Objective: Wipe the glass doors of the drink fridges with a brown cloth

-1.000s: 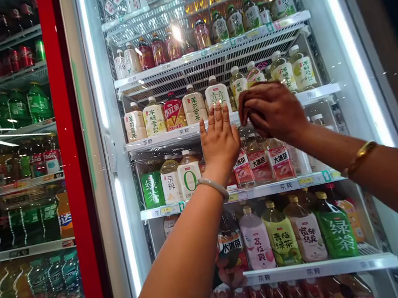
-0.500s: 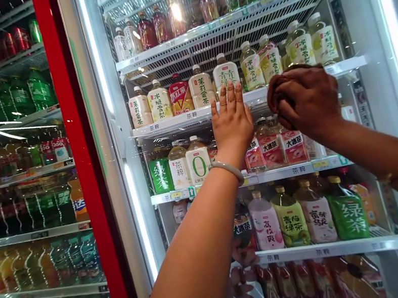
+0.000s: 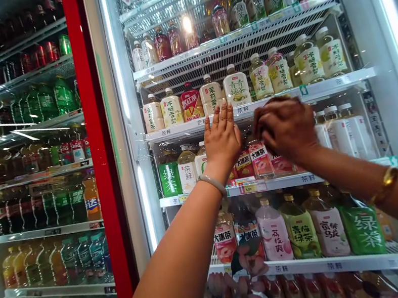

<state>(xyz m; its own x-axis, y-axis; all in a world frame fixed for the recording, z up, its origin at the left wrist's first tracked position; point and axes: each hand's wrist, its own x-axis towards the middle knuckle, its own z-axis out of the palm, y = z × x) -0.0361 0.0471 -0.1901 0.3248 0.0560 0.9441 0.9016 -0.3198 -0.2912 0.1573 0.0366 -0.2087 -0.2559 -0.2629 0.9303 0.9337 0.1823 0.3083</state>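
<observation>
The left hand lies flat and open, fingers spread, on the glass door of the drinks fridge, beside the right hand, which is curled closed around a dark cloth pressed against the same glass, level with the middle shelf

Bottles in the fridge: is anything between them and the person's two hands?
Yes, it seems the glass door is shut: pale reflections lie across it low down. The left hand is pressed flat against the glass and the curled right hand rests on it too, so the glass stands between both hands and the bottles.
</observation>
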